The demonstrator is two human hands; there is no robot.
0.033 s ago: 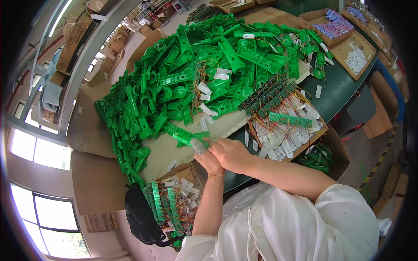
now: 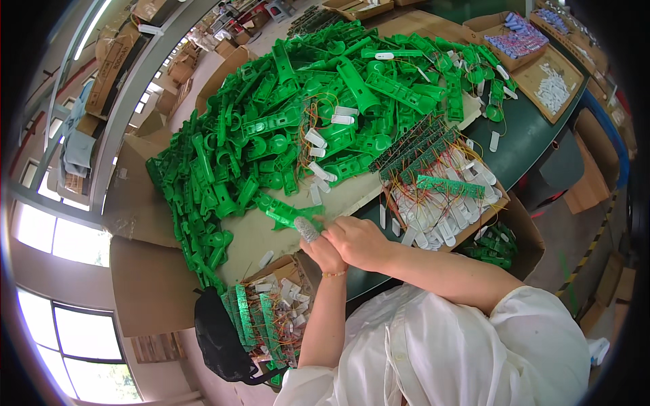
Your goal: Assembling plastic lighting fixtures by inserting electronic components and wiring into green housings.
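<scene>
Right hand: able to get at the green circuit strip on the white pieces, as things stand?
Probably yes: the green circuit strip lies atop the white pieces, nothing large between it and the right hand. That hand is against the left hand, though, and thin wires nearby might snag.

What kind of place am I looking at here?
Probably a small assembly workshop: a big heap of green plastic shells covers the worktable, a box of wired white parts sits beside it, and green circuit boards lie on top.
</scene>
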